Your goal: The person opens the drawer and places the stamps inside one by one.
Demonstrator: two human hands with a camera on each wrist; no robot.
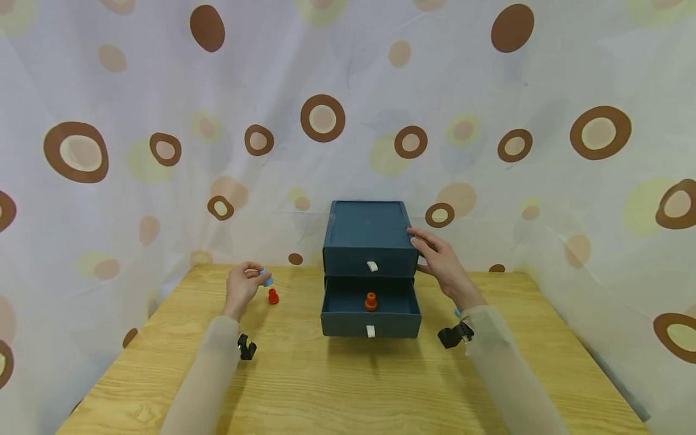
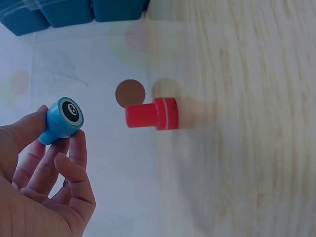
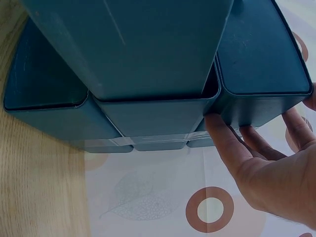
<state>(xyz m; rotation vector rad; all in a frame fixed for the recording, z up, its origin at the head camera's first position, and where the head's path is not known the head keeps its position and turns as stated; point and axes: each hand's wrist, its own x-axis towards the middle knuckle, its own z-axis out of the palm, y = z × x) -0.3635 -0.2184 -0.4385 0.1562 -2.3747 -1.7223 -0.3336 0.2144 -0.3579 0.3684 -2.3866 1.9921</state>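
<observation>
My left hand (image 1: 241, 287) pinches a small blue stamp (image 2: 61, 118) between thumb and fingertips, its round end marked with an 8 in the left wrist view. A red stamp (image 1: 273, 296) stands upright on the table close by that hand. My right hand (image 1: 443, 263) rests against the right side of a dark blue drawer cabinet (image 1: 370, 223), fingers spread and nearly straight at its top tier. Below that tier a drawer (image 1: 348, 324) is pulled out, with an orange stamp (image 1: 371, 301) standing inside. The lowest tier (image 3: 47, 74) shows in the right wrist view.
The cabinet stands toward the back of a wooden table (image 1: 304, 386), near a patterned curtain (image 1: 370, 72). White pull tabs hang on the drawer fronts. A small blue thing (image 1: 457, 312) is partly hidden by my right wrist.
</observation>
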